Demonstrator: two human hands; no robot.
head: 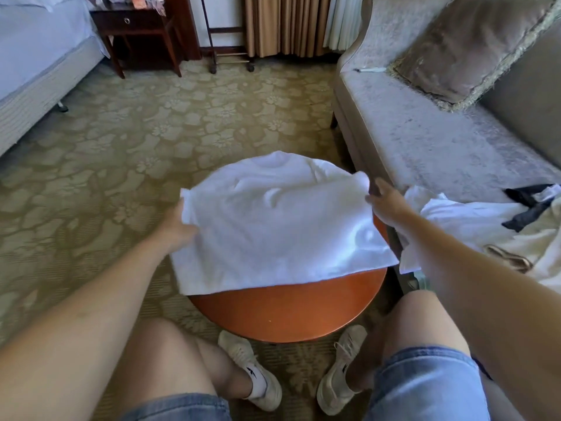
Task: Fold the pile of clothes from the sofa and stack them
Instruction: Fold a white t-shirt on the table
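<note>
Knees in denim shorts [425, 387] frame the scene as a seated person works a white cotton T-shirt [273, 226], the left hand [179, 221] gripping its left edge with fingers tucked out of sight under the cloth and the right hand [385, 202] pinching the opposite sleeve edge. Spread flat, collar away from the person, the shirt lies on a round orange-brown wooden table [288, 311], its sides drooping past the rim. Light, limp and prone to wrinkling, the fabric looks best taken at seams and hems, both sides at once, so a fold falls straight. Just right of the table, a pile of white, black and cream garments [485, 220] waits on the grey velvet sofa [425, 141], where a fringed grey-brown cushion [467, 47] leans on the backrest.
</note>
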